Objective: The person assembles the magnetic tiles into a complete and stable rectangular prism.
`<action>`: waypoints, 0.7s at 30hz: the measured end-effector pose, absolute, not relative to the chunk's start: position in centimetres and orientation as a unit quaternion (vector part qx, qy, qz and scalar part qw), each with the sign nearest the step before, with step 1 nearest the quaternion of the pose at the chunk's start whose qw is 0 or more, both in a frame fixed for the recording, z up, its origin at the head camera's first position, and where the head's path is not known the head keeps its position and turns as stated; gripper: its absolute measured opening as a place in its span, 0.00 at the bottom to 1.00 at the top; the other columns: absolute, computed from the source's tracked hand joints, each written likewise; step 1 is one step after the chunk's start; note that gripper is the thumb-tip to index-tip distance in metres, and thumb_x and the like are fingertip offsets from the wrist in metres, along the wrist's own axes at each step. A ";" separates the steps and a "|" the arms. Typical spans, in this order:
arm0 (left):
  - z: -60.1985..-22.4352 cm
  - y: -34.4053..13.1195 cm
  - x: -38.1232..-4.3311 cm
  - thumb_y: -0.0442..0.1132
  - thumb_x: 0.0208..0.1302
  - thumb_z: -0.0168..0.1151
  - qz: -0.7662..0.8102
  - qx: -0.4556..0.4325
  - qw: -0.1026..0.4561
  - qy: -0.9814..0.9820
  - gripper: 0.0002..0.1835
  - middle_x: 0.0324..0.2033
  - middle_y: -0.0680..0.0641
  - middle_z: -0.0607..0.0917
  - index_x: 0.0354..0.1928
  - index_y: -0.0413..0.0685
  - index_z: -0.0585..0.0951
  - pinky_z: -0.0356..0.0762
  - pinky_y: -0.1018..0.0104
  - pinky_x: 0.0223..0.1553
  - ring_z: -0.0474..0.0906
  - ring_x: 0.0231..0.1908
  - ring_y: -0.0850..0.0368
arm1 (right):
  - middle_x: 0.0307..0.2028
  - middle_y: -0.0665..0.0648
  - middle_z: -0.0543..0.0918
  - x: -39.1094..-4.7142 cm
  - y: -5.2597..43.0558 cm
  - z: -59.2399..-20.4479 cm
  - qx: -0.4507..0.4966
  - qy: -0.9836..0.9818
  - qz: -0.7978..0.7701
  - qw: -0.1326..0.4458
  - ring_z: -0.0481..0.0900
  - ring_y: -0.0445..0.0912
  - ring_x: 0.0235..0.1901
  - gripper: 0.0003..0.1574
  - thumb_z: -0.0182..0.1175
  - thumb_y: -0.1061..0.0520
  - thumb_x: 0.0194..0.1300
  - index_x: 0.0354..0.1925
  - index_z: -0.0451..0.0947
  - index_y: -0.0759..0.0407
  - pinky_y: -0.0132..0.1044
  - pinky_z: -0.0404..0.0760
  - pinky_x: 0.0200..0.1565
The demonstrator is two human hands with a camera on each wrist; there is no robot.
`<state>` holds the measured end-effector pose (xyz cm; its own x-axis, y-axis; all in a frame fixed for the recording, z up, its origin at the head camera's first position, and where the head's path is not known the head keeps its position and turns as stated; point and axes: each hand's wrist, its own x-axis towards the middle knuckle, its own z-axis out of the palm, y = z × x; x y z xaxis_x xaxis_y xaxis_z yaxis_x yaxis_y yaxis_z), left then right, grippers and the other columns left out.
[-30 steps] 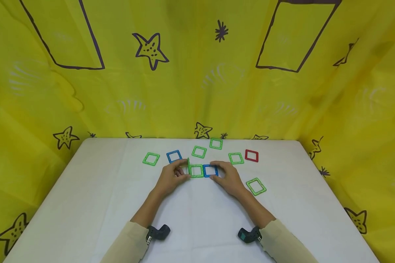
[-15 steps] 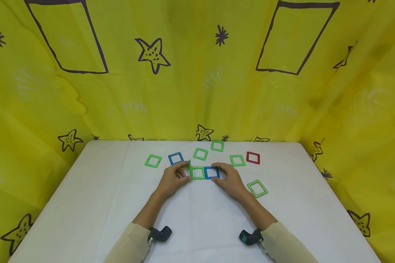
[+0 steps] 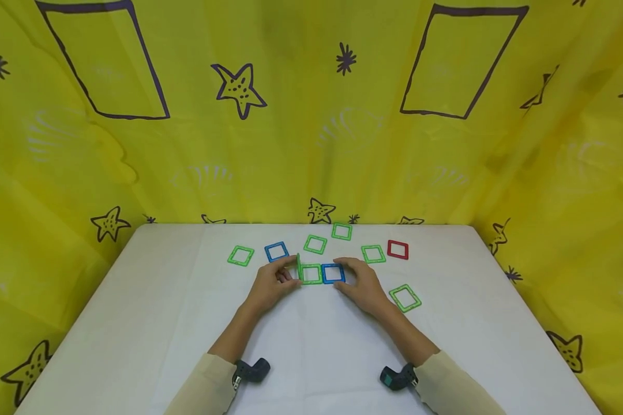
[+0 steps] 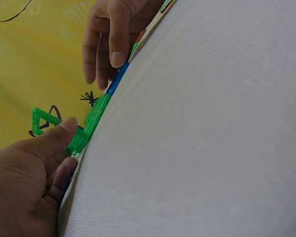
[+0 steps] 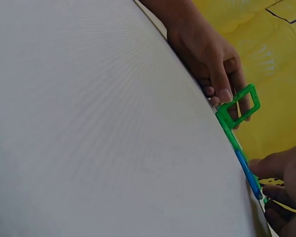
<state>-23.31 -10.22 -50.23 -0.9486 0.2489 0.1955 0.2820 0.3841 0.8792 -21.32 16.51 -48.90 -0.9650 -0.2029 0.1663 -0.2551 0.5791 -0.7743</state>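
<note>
Three square frame-shaped magnetic tiles stand joined mid-table in the head view. My left hand (image 3: 270, 286) pinches the upright green tile (image 3: 299, 268) between thumb and fingers; its open frame shows clearly in the right wrist view (image 5: 257, 98). From the foot of that tile a flat green tile (image 3: 312, 282) extends to the right. Edge to edge with it lies a blue tile (image 3: 332, 282), flat on the white table. My right hand (image 3: 364, 285) holds the blue tile, index finger at its far edge and thumb at its near edge.
Loose tiles lie around: a green tile (image 3: 245, 248) and a blue tile (image 3: 274, 245) behind the left hand, several green ones farther back, a red tile (image 3: 388, 248) at back right, a green tile (image 3: 396, 302) beside the right forearm. A yellow curtain (image 3: 291, 155) surrounds the table.
The head view tips up slightly, so the whole scene sits a little lower. Both hands and the joined tiles keep their places relative to each other.
</note>
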 end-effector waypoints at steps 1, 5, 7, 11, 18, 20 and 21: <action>-50.2 -10.2 -23.3 0.33 0.60 0.79 -0.532 -0.160 0.015 -0.831 0.31 0.33 0.52 0.83 0.67 0.43 0.82 0.76 0.68 0.36 0.77 0.33 0.56 | 0.68 0.59 0.78 -21.2 16.6 -48.9 0.129 -0.889 0.438 0.030 0.69 0.56 0.72 0.32 0.73 0.61 0.67 0.67 0.78 0.57 0.54 0.64 0.72; -50.3 -10.2 -23.3 0.33 0.60 0.79 -0.529 -0.160 0.017 -0.833 0.31 0.32 0.52 0.83 0.67 0.43 0.81 0.76 0.68 0.35 0.77 0.32 0.56 | 0.67 0.57 0.79 -20.8 17.3 -49.0 0.132 -0.895 0.425 0.037 0.70 0.56 0.71 0.32 0.73 0.60 0.67 0.68 0.79 0.55 0.56 0.65 0.71; -50.3 -10.2 -23.3 0.34 0.60 0.79 -0.529 -0.162 0.020 -0.833 0.31 0.32 0.52 0.83 0.67 0.43 0.81 0.76 0.68 0.35 0.77 0.32 0.56 | 0.67 0.57 0.79 -20.6 17.7 -48.9 0.135 -0.897 0.419 0.042 0.69 0.57 0.71 0.32 0.73 0.59 0.67 0.68 0.79 0.54 0.58 0.64 0.71; -50.3 -10.2 -23.4 0.34 0.60 0.79 -0.527 -0.161 0.021 -0.834 0.31 0.31 0.52 0.82 0.67 0.43 0.81 0.76 0.68 0.35 0.77 0.32 0.56 | 0.67 0.57 0.78 -19.9 18.5 -48.6 0.133 -0.902 0.409 0.044 0.68 0.58 0.71 0.33 0.74 0.57 0.66 0.68 0.79 0.52 0.61 0.64 0.70; -50.2 -10.2 -23.3 0.33 0.60 0.79 -0.523 -0.157 0.020 -0.837 0.31 0.31 0.52 0.82 0.67 0.42 0.82 0.76 0.68 0.35 0.77 0.32 0.56 | 0.67 0.56 0.78 -19.0 19.7 -48.2 0.126 -0.908 0.397 0.048 0.66 0.58 0.71 0.34 0.74 0.56 0.65 0.68 0.79 0.54 0.61 0.63 0.71; -50.2 -10.1 -23.3 0.33 0.60 0.79 -0.523 -0.157 0.020 -0.838 0.31 0.31 0.52 0.82 0.66 0.42 0.82 0.76 0.68 0.35 0.77 0.32 0.56 | 0.67 0.56 0.78 -18.8 20.0 -48.2 0.125 -0.908 0.397 0.049 0.66 0.58 0.71 0.34 0.74 0.56 0.65 0.68 0.79 0.54 0.61 0.63 0.71; -50.2 -10.1 -23.3 0.33 0.60 0.79 -0.523 -0.157 0.020 -0.837 0.31 0.31 0.52 0.83 0.67 0.41 0.81 0.76 0.68 0.35 0.77 0.32 0.56 | 0.67 0.56 0.78 -18.7 20.2 -48.2 0.126 -0.908 0.396 0.051 0.66 0.58 0.71 0.34 0.74 0.56 0.65 0.68 0.79 0.55 0.61 0.62 0.71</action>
<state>-23.28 -10.14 -50.19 -0.9499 0.2427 0.1972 0.2836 0.4030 0.8701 -18.72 20.17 -48.18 -0.9633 -0.1876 0.1920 -0.2683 0.6547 -0.7066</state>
